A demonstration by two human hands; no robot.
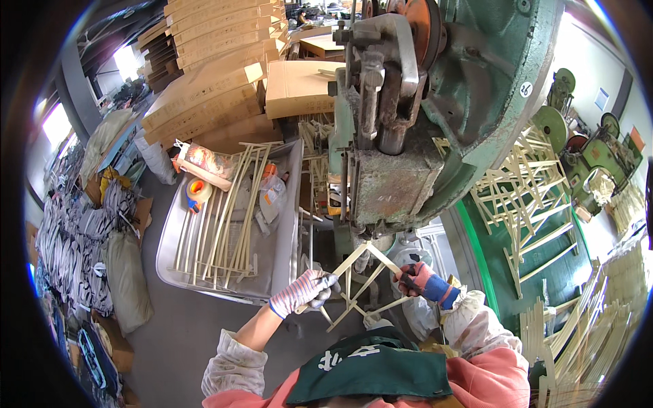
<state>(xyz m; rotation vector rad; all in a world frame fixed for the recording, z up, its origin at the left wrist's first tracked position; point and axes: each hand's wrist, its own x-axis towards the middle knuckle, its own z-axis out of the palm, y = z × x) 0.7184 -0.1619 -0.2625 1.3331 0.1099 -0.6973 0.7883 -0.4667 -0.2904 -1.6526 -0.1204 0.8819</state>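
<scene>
A green press machine (394,183) stands before me, its worn metal head low over the work. Under it sits the corner of a folding frame of cream strips (354,257), spread like an upside-down V, with crossing strips hanging below. My left hand (307,291), in a striped glove with grey fingertips, is closed round the left strip. In a pink and blue glove with dark fingertips, my right hand (423,282) is closed on the right strip. The machine hides the exact contact at the corner.
At left, a white bin (230,294) holds long cream strips, a tape roll (198,192) and plastic bags. Cardboard boxes (204,102) are stacked behind it. Assembled strip frames (527,197) lie on a green surface at right, with loose strips (578,326) nearer. Bundled cloth fills the far left.
</scene>
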